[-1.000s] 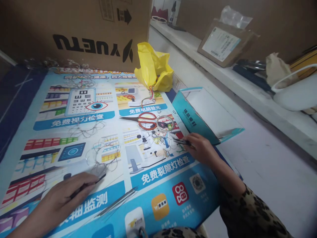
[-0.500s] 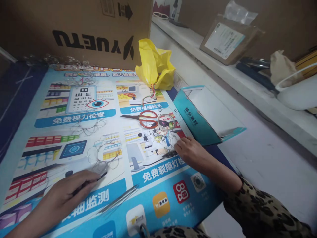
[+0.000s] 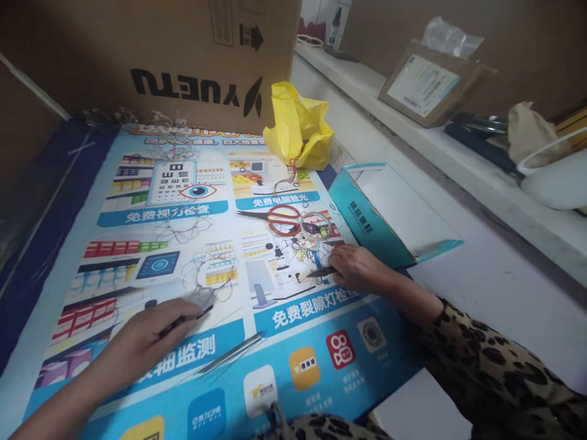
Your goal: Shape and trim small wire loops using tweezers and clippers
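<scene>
My left hand (image 3: pixel 160 330) is closed around a thin dark tool (image 3: pixel 205 311) whose tip points right; its exact kind is unclear. Just beyond that tip lies a flower-like loop of fine wire (image 3: pixel 211 272). My right hand (image 3: pixel 355 267) grips dark pointed tweezers (image 3: pixel 321 272), tip to the left, low over the printed sheet (image 3: pixel 215 330). Thin, tangled wire pieces (image 3: pixel 298 244) lie beside the right hand. Behind them rest scissors with red-orange handles (image 3: pixel 284 221) and a round ring (image 3: pixel 316 226), touching or nearly so.
A yellow bag (image 3: pixel 298 131) with coloured strands stands at the back. To the right is an open teal box (image 3: pixel 367 214). A large cardboard carton (image 3: pixel 197 55) closes off the rear. Straight wire lengths (image 3: pixel 232 352) lie in front. More wire loops (image 3: pixel 181 223) lie left of centre.
The view has shifted, so everything sits further right and lower. The tweezers in my right hand now stand out more plainly and point left. My left hand keeps its grip.
</scene>
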Action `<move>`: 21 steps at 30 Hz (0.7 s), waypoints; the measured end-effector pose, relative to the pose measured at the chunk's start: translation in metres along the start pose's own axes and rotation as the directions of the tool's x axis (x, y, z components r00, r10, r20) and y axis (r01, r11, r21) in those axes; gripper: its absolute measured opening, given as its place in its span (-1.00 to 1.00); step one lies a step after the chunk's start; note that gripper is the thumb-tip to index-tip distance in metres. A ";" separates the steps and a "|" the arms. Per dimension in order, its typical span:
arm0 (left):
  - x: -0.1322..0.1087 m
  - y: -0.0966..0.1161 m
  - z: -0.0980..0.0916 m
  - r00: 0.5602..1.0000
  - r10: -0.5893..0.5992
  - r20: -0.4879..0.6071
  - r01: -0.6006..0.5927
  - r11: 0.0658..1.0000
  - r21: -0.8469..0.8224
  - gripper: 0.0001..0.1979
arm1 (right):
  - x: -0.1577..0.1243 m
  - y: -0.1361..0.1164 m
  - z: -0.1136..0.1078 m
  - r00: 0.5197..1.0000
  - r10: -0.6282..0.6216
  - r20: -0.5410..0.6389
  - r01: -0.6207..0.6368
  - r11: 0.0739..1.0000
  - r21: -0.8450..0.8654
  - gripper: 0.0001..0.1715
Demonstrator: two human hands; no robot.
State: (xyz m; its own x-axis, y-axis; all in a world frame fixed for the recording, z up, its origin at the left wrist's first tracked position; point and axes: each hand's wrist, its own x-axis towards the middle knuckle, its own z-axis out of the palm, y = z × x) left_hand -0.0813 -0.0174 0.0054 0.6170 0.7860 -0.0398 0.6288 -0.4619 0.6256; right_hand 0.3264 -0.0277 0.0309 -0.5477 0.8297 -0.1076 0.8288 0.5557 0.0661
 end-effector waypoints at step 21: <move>0.005 0.024 -0.013 0.955 -0.149 -0.255 0.115 0.983 -0.143 -0.72 | 0.022 0.000 -0.051 0.968 0.173 0.183 -0.221 0.232 0.947 -0.86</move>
State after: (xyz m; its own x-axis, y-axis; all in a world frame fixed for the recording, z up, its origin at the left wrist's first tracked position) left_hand -0.0693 -0.0198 0.0304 0.3749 0.9246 0.0677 0.6211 -0.3048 0.7220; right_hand 0.3088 -0.0070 0.0795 -0.3653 0.8896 -0.2744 0.4216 -0.1047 -0.9007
